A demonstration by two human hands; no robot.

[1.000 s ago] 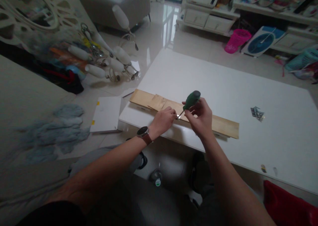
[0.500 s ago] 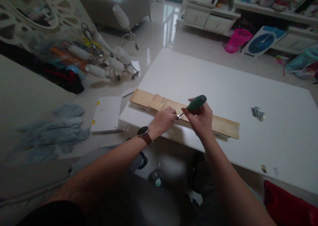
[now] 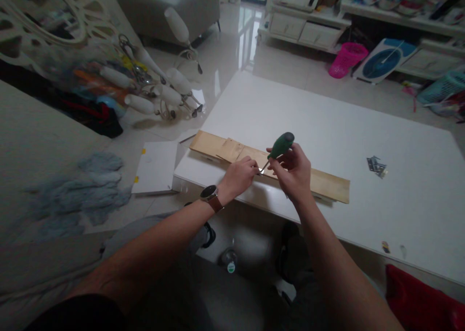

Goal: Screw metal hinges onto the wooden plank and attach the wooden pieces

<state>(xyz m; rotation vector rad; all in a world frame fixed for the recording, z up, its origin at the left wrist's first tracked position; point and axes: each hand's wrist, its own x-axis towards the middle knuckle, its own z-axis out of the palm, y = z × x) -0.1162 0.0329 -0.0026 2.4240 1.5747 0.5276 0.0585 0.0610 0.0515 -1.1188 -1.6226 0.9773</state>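
A long wooden board (image 3: 327,183) lies along the near edge of a white table (image 3: 327,122). My right hand (image 3: 293,173) is closed round a green-handled screwdriver (image 3: 281,145), whose metal tip points down at the board. My left hand (image 3: 238,175), with a wristwatch (image 3: 209,194) on its wrist, pinches something small at the tip; I cannot make out what it is. A flat wooden piece (image 3: 229,149) lies on the board to the left of my hands.
A small pile of metal brackets (image 3: 376,165) lies on the table to the right. On the floor to the left are a white panel (image 3: 155,166), a chandelier with white glass shades (image 3: 160,91) and a grey-blue cloth (image 3: 90,188). A pink basket (image 3: 347,58) and a fan (image 3: 381,62) stand beyond.
The screwdriver handle tipped down to the right half a second ago and now stands more upright again, as it did a second ago. My left hand has stayed at the tip.
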